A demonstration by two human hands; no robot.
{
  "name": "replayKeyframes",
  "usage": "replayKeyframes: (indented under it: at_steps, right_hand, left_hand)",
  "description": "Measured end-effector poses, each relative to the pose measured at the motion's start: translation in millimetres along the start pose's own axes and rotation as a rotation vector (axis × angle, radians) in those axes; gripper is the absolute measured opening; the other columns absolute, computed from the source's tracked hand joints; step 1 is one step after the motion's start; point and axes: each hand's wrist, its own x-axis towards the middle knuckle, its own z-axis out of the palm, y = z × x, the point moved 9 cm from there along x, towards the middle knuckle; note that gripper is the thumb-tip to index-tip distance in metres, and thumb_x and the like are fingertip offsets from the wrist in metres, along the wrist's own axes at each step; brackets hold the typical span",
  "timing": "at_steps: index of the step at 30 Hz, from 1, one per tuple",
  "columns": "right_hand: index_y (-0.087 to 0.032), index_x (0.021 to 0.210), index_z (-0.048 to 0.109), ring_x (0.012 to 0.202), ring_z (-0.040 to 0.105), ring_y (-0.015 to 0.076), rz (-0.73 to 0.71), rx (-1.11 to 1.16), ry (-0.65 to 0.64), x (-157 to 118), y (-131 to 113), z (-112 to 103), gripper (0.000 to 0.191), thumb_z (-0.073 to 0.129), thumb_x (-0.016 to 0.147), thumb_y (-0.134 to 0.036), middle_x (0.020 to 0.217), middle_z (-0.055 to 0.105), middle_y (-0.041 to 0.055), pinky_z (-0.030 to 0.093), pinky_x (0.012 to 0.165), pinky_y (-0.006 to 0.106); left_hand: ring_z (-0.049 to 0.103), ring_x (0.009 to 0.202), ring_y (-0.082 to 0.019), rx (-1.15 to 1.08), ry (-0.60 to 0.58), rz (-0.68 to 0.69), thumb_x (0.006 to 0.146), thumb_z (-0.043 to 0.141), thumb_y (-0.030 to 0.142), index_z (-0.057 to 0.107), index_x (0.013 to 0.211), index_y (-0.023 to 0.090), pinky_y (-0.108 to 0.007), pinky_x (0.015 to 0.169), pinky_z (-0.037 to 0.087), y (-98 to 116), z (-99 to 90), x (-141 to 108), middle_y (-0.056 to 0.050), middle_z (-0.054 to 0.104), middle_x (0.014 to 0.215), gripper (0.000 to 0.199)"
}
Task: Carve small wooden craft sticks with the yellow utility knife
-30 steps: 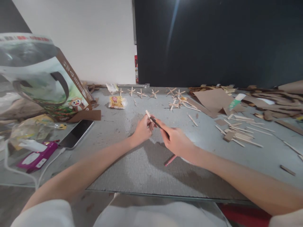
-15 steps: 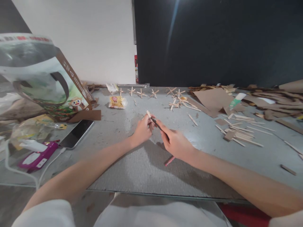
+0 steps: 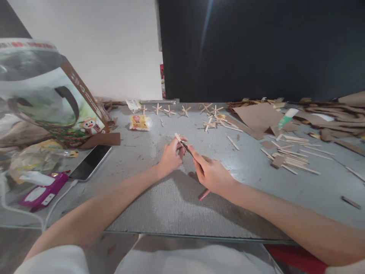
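My left hand (image 3: 170,156) is closed around a small wooden craft stick (image 3: 177,136), whose pale end sticks out above the fingers. In my right hand (image 3: 214,173) is a slim dark tool (image 3: 187,147), its tip against the stick; its exact kind does not show clearly. Both hands are close together over the middle of the table. Under the right hand lies a pink pencil-like rod (image 3: 203,195), partly covered by the palm. Beyond the hands, several star shapes made of crossed sticks (image 3: 169,111) stand along the back of the table.
Loose craft sticks (image 3: 293,160), a green-and-white glue tube (image 3: 286,118) and cardboard (image 3: 255,120) lie to the right. A phone (image 3: 91,163), a purple device (image 3: 44,192) with a white cable and a large printed bag (image 3: 48,99) occupy the left. A yellow packet (image 3: 139,122) sits behind.
The view has shifted slightly. Both hands keep nearly the same pose, the dark tool still against the stick.
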Motion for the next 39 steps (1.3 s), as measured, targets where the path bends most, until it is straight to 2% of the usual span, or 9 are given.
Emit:
replayKeyframes:
  at_steps: [3, 9, 13, 15, 19, 22, 26, 32, 39]
  right_hand:
    - [-0.010, 0.167, 0.029, 0.053, 0.053, 0.0165, 0.026, 0.010, -0.039, 1, 0, 1, 0.062, 0.027, 0.106, -0.022, 0.078, 0.070, 0.0066, 0.032, 0.052, 0.028]
    - [-0.011, 0.167, 0.030, 0.059, 0.058, 0.0182, 0.068, 0.047, -0.121, 4, -4, -7, 0.061, 0.028, 0.107, -0.024, 0.081, 0.072, 0.0078, 0.035, 0.055, 0.029]
    - [-0.015, 0.169, 0.026, 0.058, 0.058, 0.0175, 0.089, -0.043, -0.177, 3, -8, -13, 0.061, 0.028, 0.108, -0.025, 0.083, 0.073, 0.0075, 0.034, 0.055, 0.028]
    - [-0.017, 0.170, 0.022, 0.058, 0.060, 0.0172, 0.103, -0.125, -0.205, 2, -10, -15, 0.063, 0.029, 0.108, -0.025, 0.085, 0.073, 0.0078, 0.034, 0.055, 0.028]
    - [-0.019, 0.172, 0.018, 0.057, 0.062, 0.0186, 0.117, -0.306, -0.248, -1, -17, -15, 0.067, 0.034, 0.106, -0.024, 0.086, 0.073, 0.0089, 0.034, 0.052, 0.028]
    - [-0.017, 0.170, 0.026, 0.055, 0.061, 0.0193, 0.117, -0.366, -0.242, -1, -21, -17, 0.066, 0.037, 0.105, -0.024, 0.083, 0.071, 0.0104, 0.032, 0.049, 0.030]
    - [-0.018, 0.168, 0.034, 0.052, 0.059, 0.0190, 0.118, -0.395, -0.216, -1, -21, -19, 0.066, 0.042, 0.102, -0.021, 0.080, 0.070, 0.0106, 0.029, 0.047, 0.030]
    - [-0.017, 0.166, 0.037, 0.050, 0.058, 0.0186, 0.125, -0.402, -0.228, -2, -22, -23, 0.066, 0.043, 0.101, -0.020, 0.077, 0.069, 0.0099, 0.028, 0.047, 0.030]
    - [-0.017, 0.167, 0.035, 0.049, 0.059, 0.0176, 0.133, -0.442, -0.274, -3, -25, -24, 0.070, 0.045, 0.098, -0.018, 0.076, 0.068, 0.0082, 0.026, 0.046, 0.029]
  left_hand:
    - [0.062, 0.068, -0.016, -0.036, -0.027, -0.062, 0.092, 0.061, 0.022, 0.055, 0.113, 0.020, -0.029, 0.064, 0.048, -5, 2.7, 0, 0.002, 0.062, 0.072, 0.022]
    - [0.056, 0.054, -0.012, -0.117, -0.041, -0.157, 0.090, 0.061, 0.022, 0.041, 0.138, 0.022, -0.022, 0.052, 0.042, -16, 7.3, 2, 0.009, 0.059, 0.063, 0.052]
    - [0.053, 0.050, -0.010, -0.102, 0.003, -0.104, 0.093, 0.061, 0.021, 0.029, 0.155, 0.025, -0.021, 0.051, 0.041, -9, 2.8, 1, 0.008, 0.063, 0.066, 0.070]
    - [0.054, 0.050, -0.010, -0.066, 0.047, -0.047, 0.095, 0.062, 0.022, 0.023, 0.161, 0.027, -0.023, 0.054, 0.045, -2, -2.3, -1, 0.008, 0.066, 0.069, 0.077]
    - [0.064, 0.061, -0.013, 0.018, 0.087, 0.046, 0.100, 0.062, 0.026, 0.034, 0.159, 0.028, -0.027, 0.067, 0.054, 8, -6.2, -2, 0.004, 0.071, 0.072, 0.066]
    - [0.064, 0.059, -0.014, -0.009, 0.081, -0.005, 0.100, 0.062, 0.027, 0.038, 0.157, 0.028, -0.026, 0.062, 0.053, 5, -3.8, 0, 0.004, 0.070, 0.069, 0.062]
    - [0.068, 0.065, -0.013, -0.066, 0.074, -0.039, 0.097, 0.062, 0.023, 0.042, 0.152, 0.027, -0.025, 0.066, 0.055, 5, -0.1, 1, 0.006, 0.069, 0.069, 0.058]
    - [0.060, 0.052, -0.010, -0.027, 0.047, -0.052, 0.096, 0.061, 0.020, 0.046, 0.148, 0.024, -0.023, 0.060, 0.051, 5, 2.9, 0, 0.010, 0.059, 0.058, 0.054]
    - [0.062, 0.056, -0.011, 0.067, 0.043, 0.002, 0.094, 0.059, 0.014, 0.050, 0.141, 0.022, -0.021, 0.053, 0.043, 12, 2.9, -2, 0.009, 0.060, 0.061, 0.049]
